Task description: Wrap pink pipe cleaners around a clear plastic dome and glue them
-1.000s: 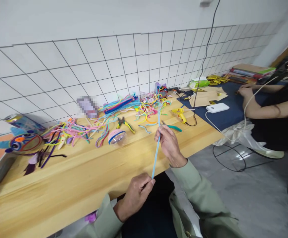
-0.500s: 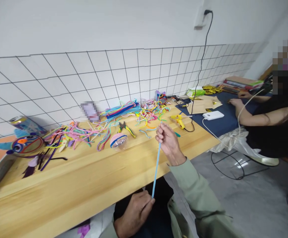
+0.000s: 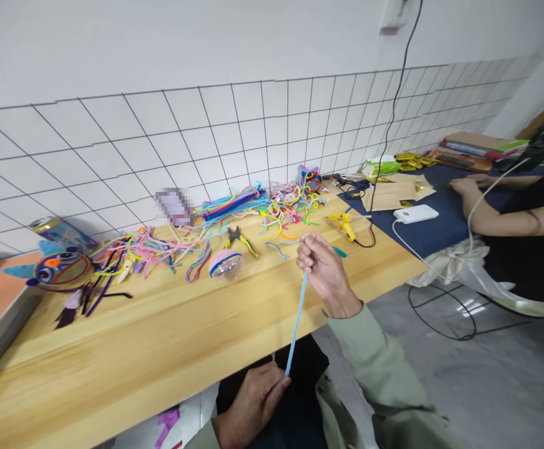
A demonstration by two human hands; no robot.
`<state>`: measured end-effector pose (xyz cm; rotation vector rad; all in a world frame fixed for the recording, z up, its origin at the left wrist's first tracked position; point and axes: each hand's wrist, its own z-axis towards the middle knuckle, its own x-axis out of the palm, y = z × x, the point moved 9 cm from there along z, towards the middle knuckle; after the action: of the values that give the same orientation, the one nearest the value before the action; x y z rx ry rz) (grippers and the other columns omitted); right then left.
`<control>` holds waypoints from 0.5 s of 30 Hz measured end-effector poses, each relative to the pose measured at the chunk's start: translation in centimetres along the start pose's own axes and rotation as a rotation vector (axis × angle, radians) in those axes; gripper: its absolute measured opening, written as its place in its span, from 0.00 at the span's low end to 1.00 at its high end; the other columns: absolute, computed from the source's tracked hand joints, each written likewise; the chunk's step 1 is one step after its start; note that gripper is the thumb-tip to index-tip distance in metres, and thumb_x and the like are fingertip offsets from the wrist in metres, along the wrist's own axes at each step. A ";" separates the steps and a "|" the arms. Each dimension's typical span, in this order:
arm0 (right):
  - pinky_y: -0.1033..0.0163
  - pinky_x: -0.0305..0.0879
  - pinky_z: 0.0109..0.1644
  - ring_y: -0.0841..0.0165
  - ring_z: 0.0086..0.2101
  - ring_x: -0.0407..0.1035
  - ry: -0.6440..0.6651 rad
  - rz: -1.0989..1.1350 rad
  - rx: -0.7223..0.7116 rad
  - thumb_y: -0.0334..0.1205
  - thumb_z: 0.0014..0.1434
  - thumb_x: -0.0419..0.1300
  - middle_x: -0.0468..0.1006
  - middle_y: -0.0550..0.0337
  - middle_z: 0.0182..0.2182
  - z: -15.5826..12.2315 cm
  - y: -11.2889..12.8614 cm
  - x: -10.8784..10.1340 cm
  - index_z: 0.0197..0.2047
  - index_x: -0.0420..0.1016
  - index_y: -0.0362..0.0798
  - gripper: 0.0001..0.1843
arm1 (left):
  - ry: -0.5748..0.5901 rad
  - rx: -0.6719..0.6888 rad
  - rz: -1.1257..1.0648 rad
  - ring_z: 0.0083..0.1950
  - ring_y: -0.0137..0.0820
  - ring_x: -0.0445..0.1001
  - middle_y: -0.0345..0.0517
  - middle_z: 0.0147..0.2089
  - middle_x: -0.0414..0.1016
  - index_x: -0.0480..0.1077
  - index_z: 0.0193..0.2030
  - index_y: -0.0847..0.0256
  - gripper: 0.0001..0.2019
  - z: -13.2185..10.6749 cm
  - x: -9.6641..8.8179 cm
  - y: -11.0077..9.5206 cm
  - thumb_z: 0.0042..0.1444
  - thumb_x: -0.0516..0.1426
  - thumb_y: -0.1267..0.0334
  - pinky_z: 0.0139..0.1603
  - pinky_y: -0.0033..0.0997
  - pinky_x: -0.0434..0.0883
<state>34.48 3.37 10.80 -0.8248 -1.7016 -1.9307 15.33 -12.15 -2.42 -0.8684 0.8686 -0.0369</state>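
Observation:
A light blue pipe cleaner (image 3: pixel 296 322) runs stretched between my two hands. My left hand (image 3: pixel 252 403) pinches its lower end below the front edge of the wooden table (image 3: pixel 150 337). My right hand (image 3: pixel 324 270) is closed round its upper end above the table's right part. Behind my right hand lie a clear ball wrapped in pink and blue (image 3: pixel 226 263), pliers (image 3: pixel 238 239) and a heap of coloured pipe cleaners (image 3: pixel 253 209).
A yellow glue gun (image 3: pixel 345 223) and its black cable lie at the right. A round colourful craft face (image 3: pixel 59 266) and a can (image 3: pixel 61 231) stand at the left. Another person's arms (image 3: pixel 496 212) rest on a blue mat (image 3: pixel 426 218) with a white power bank (image 3: pixel 415 213).
My left hand has dropped lower, from above the table's front edge to below it. The right hand has slid up to the pipe cleaner's tip, so the strand runs taut between both hands.

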 end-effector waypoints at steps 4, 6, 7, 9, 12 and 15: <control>0.72 0.53 0.24 0.78 0.22 0.56 0.041 -0.074 -0.007 0.45 0.53 0.77 0.68 0.69 0.24 -0.6 0.9 0.4 0.34 0.75 0.49 0.16 | 0.044 -0.139 -0.071 0.31 0.27 0.76 0.44 0.31 0.79 0.74 0.36 0.60 0.25 0.2 1.6 1.7 0.80 0.46 0.52 0.34 0.24 0.71; 0.70 0.52 0.24 0.77 0.23 0.57 0.065 -0.142 -0.006 0.47 0.53 0.77 0.69 0.68 0.24 -0.8 1.2 0.4 0.34 0.78 0.50 0.15 | 0.083 -0.235 -0.128 0.36 0.31 0.81 0.47 0.36 0.84 0.80 0.43 0.59 0.22 0.4 2.2 2.3 0.78 0.50 0.50 0.39 0.27 0.75; 0.69 0.51 0.24 0.76 0.23 0.56 0.080 -0.178 0.000 0.48 0.53 0.77 0.69 0.67 0.24 -0.8 1.3 0.4 0.34 0.79 0.50 0.15 | 0.108 -0.288 -0.157 0.39 0.34 0.83 0.48 0.40 0.86 0.81 0.48 0.57 0.19 0.6 2.3 2.4 0.77 0.53 0.48 0.42 0.29 0.77; 0.67 0.49 0.23 0.76 0.22 0.55 0.132 -0.258 0.015 0.50 0.53 0.78 0.68 0.68 0.23 -0.9 1.4 0.4 0.34 0.81 0.50 0.15 | 0.148 -0.387 -0.219 0.44 0.37 0.85 0.49 0.45 0.88 0.82 0.53 0.55 0.17 1.3 1.9 2.1 0.72 0.59 0.46 0.47 0.31 0.78; 0.66 0.50 0.24 0.75 0.22 0.54 0.246 -0.395 0.052 0.50 0.54 0.78 0.68 0.69 0.22 -1.2 1.3 0.6 0.37 0.83 0.51 0.15 | 0.108 -0.505 -0.374 0.37 0.32 0.80 0.48 0.38 0.85 0.82 0.45 0.59 0.21 3.3 -0.7 0.7 0.73 0.57 0.44 0.41 0.29 0.75; 0.67 0.55 0.27 0.75 0.25 0.59 0.380 -0.520 0.120 0.48 0.57 0.77 0.72 0.68 0.25 -1.9 0.5 1.1 0.35 0.81 0.50 0.13 | -0.046 -0.620 -0.561 0.27 0.24 0.68 0.43 0.32 0.77 0.77 0.39 0.63 0.27 6.0 -4.7 -0.4 0.72 0.56 0.38 0.30 0.25 0.67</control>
<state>33.75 1.51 11.75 0.0512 -1.8808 -2.1003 16.42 -6.82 2.92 -1.6717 0.5686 -0.2441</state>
